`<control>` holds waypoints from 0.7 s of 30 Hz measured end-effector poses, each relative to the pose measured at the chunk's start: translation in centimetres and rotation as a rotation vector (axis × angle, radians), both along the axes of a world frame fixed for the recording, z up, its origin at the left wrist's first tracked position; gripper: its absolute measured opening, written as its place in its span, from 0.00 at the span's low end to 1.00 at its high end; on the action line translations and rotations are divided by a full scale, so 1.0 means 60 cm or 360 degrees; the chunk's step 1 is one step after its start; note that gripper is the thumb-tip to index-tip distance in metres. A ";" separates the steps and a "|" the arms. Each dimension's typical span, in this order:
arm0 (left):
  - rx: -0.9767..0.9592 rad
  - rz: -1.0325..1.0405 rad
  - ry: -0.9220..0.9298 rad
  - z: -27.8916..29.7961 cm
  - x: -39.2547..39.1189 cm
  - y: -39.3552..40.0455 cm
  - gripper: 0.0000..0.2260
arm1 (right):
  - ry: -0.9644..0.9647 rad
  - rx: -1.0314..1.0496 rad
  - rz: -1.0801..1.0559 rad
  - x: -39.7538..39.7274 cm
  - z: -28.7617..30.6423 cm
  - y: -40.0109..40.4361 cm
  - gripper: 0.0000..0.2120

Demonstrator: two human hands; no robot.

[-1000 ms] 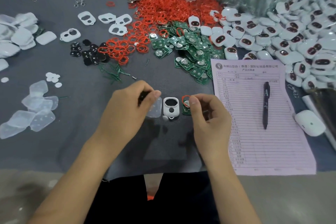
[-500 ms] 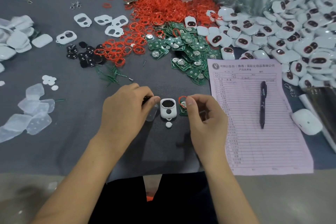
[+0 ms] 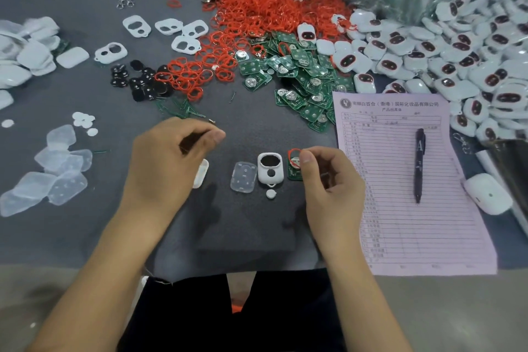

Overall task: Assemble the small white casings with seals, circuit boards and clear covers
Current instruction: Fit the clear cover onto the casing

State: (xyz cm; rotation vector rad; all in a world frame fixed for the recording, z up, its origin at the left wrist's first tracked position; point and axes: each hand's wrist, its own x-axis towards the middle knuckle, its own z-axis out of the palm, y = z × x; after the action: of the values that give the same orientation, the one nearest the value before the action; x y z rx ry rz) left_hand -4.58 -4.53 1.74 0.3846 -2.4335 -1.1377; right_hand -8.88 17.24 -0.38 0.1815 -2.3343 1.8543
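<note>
Left hand (image 3: pixel 168 163) had pulled off toward 9 o'clock, uncovering the cover (image 3: pixel 243 177) beside the casing (image 3: pixel 270 167). Casing lay flat at centre, long axis 12 to 6, loop toward 6; looked light, stiff, slippery, best pinched by its long edges. Left fingers curled, contents unclear. Right hand (image 3: pixel 328 180) pinched the red seal (image 3: pixel 294 156) on the board (image 3: pixel 294 173) at 3.
</note>
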 end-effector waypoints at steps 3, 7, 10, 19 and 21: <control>0.0334 -0.0015 -0.0062 -0.008 0.023 -0.016 0.06 | -0.0017 -0.0021 0.0000 -0.001 0.000 0.000 0.08; 0.0404 0.0010 -0.0155 -0.020 0.053 -0.033 0.10 | -0.0008 -0.0016 0.0008 -0.001 -0.001 -0.003 0.09; 0.0321 0.0026 -0.0238 -0.026 0.066 -0.036 0.05 | -0.0002 -0.0008 0.0010 0.000 -0.003 -0.003 0.09; 0.0127 0.0057 -0.0166 -0.018 0.080 -0.030 0.04 | -0.0046 -0.0048 -0.0022 0.001 -0.005 -0.005 0.07; 0.0042 0.0077 -0.0194 -0.018 0.086 -0.036 0.04 | -0.0055 -0.0043 -0.0022 0.002 -0.007 -0.006 0.06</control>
State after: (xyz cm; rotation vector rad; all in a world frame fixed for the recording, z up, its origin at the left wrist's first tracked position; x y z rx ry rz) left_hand 0.59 -6.66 0.67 0.5329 -2.5007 -1.1579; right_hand -8.79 16.90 -0.78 0.1304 -2.3253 1.8963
